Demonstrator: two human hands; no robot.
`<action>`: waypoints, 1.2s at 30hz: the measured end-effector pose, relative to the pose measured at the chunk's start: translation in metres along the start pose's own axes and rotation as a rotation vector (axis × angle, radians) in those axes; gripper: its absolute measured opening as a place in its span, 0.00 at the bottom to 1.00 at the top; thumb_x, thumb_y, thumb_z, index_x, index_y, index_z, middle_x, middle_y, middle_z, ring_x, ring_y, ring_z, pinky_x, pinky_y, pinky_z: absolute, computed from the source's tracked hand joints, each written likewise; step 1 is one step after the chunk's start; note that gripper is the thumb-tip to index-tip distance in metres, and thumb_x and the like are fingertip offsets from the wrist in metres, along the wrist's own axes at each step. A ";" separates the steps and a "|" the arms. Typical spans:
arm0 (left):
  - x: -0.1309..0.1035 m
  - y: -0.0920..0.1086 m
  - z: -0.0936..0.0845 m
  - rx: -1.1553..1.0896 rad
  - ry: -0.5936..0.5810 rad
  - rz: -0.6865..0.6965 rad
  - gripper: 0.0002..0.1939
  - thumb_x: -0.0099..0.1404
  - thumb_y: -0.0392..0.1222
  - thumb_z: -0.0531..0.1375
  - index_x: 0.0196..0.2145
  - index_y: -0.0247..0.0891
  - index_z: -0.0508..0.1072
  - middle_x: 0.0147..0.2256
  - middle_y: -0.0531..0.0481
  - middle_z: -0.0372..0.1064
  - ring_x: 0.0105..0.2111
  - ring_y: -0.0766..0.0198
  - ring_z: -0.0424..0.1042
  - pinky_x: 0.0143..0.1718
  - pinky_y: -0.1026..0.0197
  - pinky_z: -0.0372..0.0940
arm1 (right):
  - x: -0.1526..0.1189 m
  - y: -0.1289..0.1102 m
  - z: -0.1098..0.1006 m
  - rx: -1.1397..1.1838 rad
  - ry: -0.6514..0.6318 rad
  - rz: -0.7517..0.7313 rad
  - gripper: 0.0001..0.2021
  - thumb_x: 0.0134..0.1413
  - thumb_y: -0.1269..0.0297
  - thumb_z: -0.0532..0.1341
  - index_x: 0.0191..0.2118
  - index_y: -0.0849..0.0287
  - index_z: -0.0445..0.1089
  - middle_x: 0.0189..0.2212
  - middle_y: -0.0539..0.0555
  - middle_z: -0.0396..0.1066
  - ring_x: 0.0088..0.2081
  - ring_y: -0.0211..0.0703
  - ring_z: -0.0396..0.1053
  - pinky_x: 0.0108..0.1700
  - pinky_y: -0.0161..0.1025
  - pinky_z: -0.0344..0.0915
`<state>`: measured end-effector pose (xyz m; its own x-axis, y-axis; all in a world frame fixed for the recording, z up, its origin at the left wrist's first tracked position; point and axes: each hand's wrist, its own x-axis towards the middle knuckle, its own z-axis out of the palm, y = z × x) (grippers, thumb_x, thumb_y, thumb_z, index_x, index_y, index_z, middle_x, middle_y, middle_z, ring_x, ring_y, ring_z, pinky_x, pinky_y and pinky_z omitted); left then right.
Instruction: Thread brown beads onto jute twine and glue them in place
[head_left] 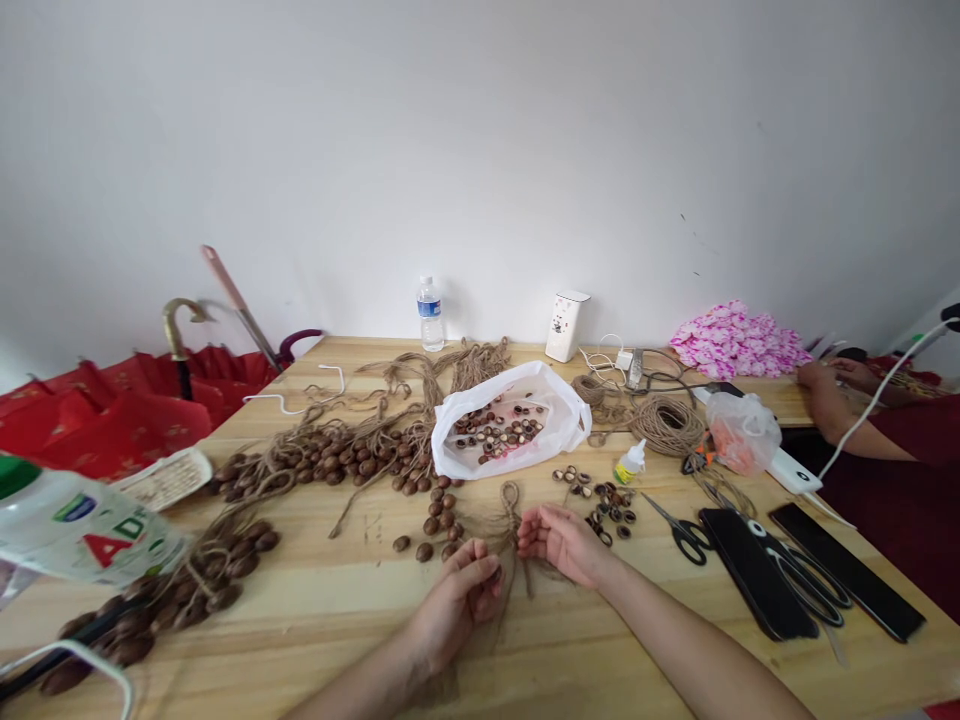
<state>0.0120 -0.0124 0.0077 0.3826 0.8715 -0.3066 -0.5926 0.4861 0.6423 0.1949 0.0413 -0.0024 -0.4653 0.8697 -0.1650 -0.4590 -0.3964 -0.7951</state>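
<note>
My left hand (469, 588) is closed, thumb and fingers pinched around a small brown nut that is mostly hidden. Close by on the right, my right hand (562, 543) has loosely curled fingers with nothing visible in them. Its fingertips lie beside a looped, knotted bundle of twine (510, 497), whose loose strands spread over the table between both hands. Whether the fingertips touch the twine I cannot tell. Several whole brown nuts (442, 515) lie beyond my left hand. Cut shell pieces (611, 510) are scattered beyond my right hand.
A white plastic bag (517, 465) of shell pieces lies open ahead. Twined nut bunches (337, 455) stretch leftward, near a white bottle (90, 530). Rightward are a glue bottle (628, 465), scissors (686, 538), black phone (754, 575) and twine coil (667, 425). Another person's hands (825, 385) work far right.
</note>
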 end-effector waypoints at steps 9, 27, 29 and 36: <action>0.001 -0.002 -0.001 0.035 -0.035 0.011 0.16 0.55 0.38 0.61 0.25 0.41 0.52 0.18 0.56 0.63 0.15 0.75 0.51 0.18 0.66 0.37 | -0.001 0.000 0.001 -0.022 0.018 -0.006 0.13 0.49 0.58 0.65 0.33 0.65 0.72 0.28 0.57 0.74 0.29 0.41 0.72 0.36 0.42 0.67; -0.001 -0.001 0.001 0.039 -0.014 0.005 0.16 0.53 0.39 0.62 0.25 0.41 0.53 0.18 0.57 0.62 0.15 0.74 0.52 0.18 0.66 0.37 | -0.002 -0.001 0.003 -0.054 0.004 -0.008 0.13 0.49 0.58 0.65 0.33 0.65 0.71 0.28 0.56 0.73 0.30 0.41 0.71 0.36 0.41 0.67; 0.000 -0.001 0.000 0.042 -0.016 0.004 0.16 0.54 0.39 0.61 0.25 0.41 0.53 0.18 0.57 0.62 0.15 0.74 0.51 0.18 0.66 0.37 | -0.002 -0.001 0.004 -0.056 0.008 -0.007 0.13 0.49 0.58 0.65 0.33 0.65 0.71 0.28 0.56 0.73 0.29 0.41 0.72 0.36 0.41 0.67; 0.000 -0.002 -0.001 0.035 -0.022 0.001 0.16 0.53 0.39 0.62 0.25 0.41 0.53 0.17 0.56 0.63 0.14 0.75 0.51 0.18 0.66 0.36 | -0.002 -0.002 0.004 -0.067 0.014 -0.003 0.13 0.48 0.59 0.66 0.33 0.65 0.71 0.28 0.55 0.73 0.29 0.40 0.72 0.36 0.40 0.67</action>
<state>0.0127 -0.0129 0.0063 0.3979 0.8702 -0.2905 -0.5679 0.4823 0.6670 0.1937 0.0388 0.0018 -0.4531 0.8750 -0.1704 -0.4083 -0.3736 -0.8329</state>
